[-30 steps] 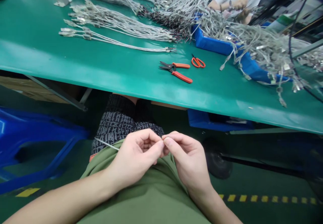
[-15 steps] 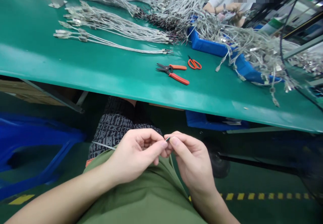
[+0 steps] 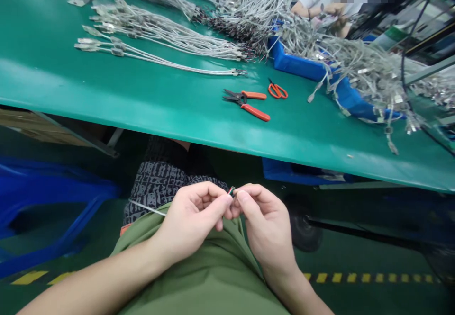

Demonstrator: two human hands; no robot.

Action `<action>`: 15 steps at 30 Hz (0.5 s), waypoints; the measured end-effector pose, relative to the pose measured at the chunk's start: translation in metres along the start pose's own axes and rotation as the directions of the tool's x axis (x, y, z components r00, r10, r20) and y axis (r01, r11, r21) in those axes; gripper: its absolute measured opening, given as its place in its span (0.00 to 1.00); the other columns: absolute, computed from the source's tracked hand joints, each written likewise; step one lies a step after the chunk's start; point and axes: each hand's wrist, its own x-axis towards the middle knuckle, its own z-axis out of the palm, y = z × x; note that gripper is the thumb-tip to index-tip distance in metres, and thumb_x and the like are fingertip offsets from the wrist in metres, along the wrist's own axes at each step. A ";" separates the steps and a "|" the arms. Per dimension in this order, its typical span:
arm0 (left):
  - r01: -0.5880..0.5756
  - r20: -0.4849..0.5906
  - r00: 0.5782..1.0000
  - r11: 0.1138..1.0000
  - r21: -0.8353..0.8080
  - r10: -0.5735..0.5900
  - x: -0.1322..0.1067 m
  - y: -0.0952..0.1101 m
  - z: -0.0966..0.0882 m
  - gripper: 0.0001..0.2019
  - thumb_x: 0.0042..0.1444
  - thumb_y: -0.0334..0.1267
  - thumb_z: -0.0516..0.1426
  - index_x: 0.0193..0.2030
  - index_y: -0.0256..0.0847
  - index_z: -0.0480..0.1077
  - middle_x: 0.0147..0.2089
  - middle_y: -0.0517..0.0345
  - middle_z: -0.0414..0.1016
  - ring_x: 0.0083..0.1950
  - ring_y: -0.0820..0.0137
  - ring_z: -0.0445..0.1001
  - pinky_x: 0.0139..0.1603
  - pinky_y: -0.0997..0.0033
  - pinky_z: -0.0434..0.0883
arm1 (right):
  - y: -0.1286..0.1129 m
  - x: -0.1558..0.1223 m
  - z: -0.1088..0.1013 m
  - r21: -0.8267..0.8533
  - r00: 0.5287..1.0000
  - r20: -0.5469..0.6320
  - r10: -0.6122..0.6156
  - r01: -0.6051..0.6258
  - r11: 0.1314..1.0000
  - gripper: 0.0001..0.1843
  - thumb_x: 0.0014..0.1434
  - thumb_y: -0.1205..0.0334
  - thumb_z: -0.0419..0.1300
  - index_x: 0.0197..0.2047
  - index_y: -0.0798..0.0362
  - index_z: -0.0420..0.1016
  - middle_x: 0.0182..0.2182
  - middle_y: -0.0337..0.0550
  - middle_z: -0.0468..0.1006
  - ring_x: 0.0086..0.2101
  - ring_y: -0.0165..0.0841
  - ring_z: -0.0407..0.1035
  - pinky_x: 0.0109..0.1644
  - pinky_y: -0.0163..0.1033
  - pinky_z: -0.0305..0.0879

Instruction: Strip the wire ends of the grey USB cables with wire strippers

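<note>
Over my lap, my left hand [image 3: 197, 218] pinches a white cable [image 3: 147, 207] close to its end. The cable runs back out past the wrist on the left. Thin coloured wires [image 3: 231, 190], red, white and green, stick out from the left fingertips. My right hand [image 3: 268, 225] is closed beside them, thumb and forefinger pinched at the wires; its fingers hide how much it grips. On the green table [image 3: 170, 111] ahead lie wire strippers [image 3: 245, 103] with orange handles and small orange scissors [image 3: 277, 90].
Bundles of white cables [image 3: 170, 33] with connectors lie across the table. A blue bin [image 3: 298, 66] overflows with more cables at right. Across the table a person [image 3: 320, 2] handles something small. A blue stool [image 3: 53, 201] stands at my left, below table height.
The coloured wires now stand out more, tilted upward between the fingertips, with red and white showing beside the green. The right fingertips have shifted slightly. The view has moved a little.
</note>
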 end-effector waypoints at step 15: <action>-0.114 -0.187 0.977 0.992 -0.062 0.100 0.011 0.006 -0.006 0.08 0.54 0.34 0.61 0.24 0.38 0.73 0.22 0.60 0.75 0.20 0.78 0.65 0.22 0.79 0.65 | -0.006 0.030 0.016 0.064 0.986 0.152 0.064 -0.074 0.995 0.07 0.59 0.62 0.63 0.30 0.53 0.73 0.21 0.35 0.72 0.24 0.27 0.66 0.30 0.34 0.65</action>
